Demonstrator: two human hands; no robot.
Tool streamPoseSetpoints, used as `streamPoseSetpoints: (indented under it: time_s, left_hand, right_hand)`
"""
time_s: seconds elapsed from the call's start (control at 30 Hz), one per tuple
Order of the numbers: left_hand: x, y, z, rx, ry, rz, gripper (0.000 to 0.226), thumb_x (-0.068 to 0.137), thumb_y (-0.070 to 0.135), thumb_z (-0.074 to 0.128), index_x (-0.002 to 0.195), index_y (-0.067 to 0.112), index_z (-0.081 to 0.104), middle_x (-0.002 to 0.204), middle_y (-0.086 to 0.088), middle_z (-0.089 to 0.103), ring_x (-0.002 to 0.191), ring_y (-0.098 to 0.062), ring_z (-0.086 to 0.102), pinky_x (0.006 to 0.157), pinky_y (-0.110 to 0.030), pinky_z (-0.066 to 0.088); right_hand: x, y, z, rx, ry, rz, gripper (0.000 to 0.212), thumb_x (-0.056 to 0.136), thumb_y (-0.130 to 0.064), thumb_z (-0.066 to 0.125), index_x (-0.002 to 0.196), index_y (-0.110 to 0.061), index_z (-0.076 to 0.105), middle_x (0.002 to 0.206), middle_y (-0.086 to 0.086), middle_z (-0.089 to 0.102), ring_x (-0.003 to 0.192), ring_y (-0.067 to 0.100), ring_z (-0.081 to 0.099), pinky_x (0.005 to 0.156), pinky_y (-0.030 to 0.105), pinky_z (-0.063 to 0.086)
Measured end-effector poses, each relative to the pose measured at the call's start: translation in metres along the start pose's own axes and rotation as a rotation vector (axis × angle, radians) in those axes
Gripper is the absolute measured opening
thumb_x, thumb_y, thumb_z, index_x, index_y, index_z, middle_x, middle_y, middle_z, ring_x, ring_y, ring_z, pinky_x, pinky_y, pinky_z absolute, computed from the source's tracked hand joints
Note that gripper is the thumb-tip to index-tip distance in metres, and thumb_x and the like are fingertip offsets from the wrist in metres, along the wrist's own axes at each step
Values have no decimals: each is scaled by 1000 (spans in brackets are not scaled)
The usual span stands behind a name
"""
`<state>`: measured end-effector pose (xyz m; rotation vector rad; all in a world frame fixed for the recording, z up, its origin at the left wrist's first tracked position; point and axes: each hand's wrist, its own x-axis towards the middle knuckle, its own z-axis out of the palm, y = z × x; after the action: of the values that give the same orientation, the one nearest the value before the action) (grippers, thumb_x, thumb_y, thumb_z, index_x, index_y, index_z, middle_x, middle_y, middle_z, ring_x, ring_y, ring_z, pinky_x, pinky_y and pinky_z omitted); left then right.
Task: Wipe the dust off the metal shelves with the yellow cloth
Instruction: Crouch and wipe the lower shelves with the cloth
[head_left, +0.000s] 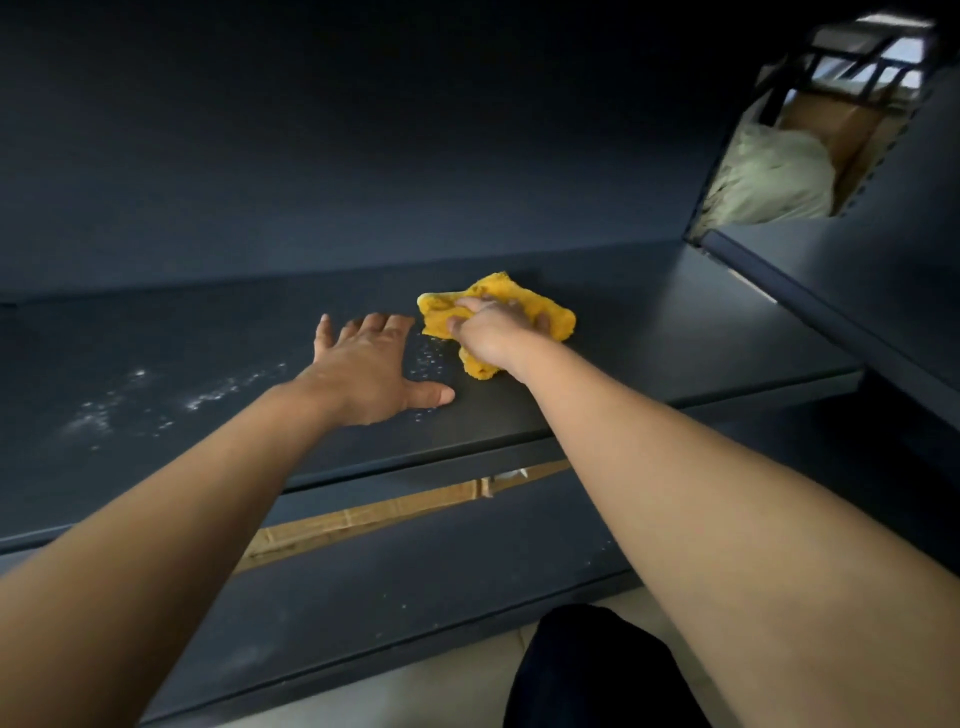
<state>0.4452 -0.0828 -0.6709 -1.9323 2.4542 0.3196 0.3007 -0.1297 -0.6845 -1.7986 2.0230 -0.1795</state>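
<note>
My right hand (496, 332) presses the bunched yellow cloth (550, 314) flat on the metal shelf (649, 332), fingers closed over it. My left hand (371, 371) rests open beside the dust (208, 397). Soft, light cloth; I judge a grip at its middle best.

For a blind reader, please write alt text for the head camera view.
A right hand presses a yellow cloth on a dark metal shelf. The left hand lies flat beside white dust.
</note>
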Motion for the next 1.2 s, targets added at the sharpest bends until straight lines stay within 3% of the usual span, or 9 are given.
streamPoseSetpoints:
  time_s: [0.17, 0.23, 0.33, 0.67, 0.83, 0.93, 1.07, 1.2]
  left_hand:
    - [-13, -24, 0, -10, -16, -42, 95, 76, 67, 54, 148, 21, 13, 155, -5, 19, 144, -25, 13, 117, -48, -5]
    - [-15, -27, 0, -14, -15, -40, 97, 75, 67, 54, 148, 21, 12, 155, -5, 18, 144, -25, 12, 116, -48, -5]
    - [-17, -30, 1, -37, -6, -28, 97, 75, 66, 55, 149, 21, 11, 156, -5, 17, 145, -25, 12, 116, -48, -5]
    - [-34, -41, -5, -67, -2, 41, 97, 76, 66, 55, 149, 22, 10, 156, -5, 17, 145, -24, 11, 116, -47, -6]
    - [-48, -69, -8, -4, -29, 44, 98, 74, 67, 56, 149, 23, 10, 155, -3, 20, 144, -23, 15, 117, -49, -3]
    - [-53, -81, -14, 16, -81, 20, 99, 73, 69, 54, 149, 25, 7, 157, -3, 15, 145, -25, 13, 117, -49, -3]
    - [-49, -70, -14, 29, -96, 50, 99, 74, 69, 54, 149, 24, 7, 157, -4, 15, 145, -25, 13, 117, -49, -3]
    - [-46, -62, -8, 14, -87, 80, 96, 77, 66, 54, 149, 22, 8, 156, -5, 18, 144, -26, 16, 117, -49, -3]
  right_hand:
    - [-10, -32, 14, -30, -11, -95, 47, 100, -44, 29, 146, -37, 29, 157, -3, 21, 145, 27, 16, 117, 51, 0]
    - [-19, -34, 19, -34, 48, -118, 45, 99, -43, 32, 143, -36, 33, 152, -1, 31, 141, 26, 25, 117, 49, 5]
    - [-30, -27, 21, -78, 105, -133, 45, 99, -39, 34, 143, -31, 33, 152, 1, 30, 138, 28, 28, 114, 47, 17]
    - [-60, -40, 25, -86, 245, 158, 50, 87, -35, 45, 136, -26, 39, 143, 12, 32, 129, 34, 27, 102, 49, 25]
    - [-62, -87, 41, -98, 132, 4, 55, 88, -49, 47, 138, -26, 40, 146, 11, 32, 133, 35, 26, 103, 51, 26]
    - [-61, -87, 41, -80, 124, -46, 48, 88, -48, 48, 131, -28, 46, 140, 9, 41, 129, 34, 32, 99, 48, 30]
    - [-62, -49, 32, -121, 197, 41, 44, 91, -49, 40, 134, -36, 42, 147, 9, 30, 132, 33, 26, 105, 49, 23]
    - [-58, -22, 23, -100, 108, 164, 52, 96, -50, 32, 146, -37, 24, 157, 7, 11, 144, 31, 10, 117, 51, 0]
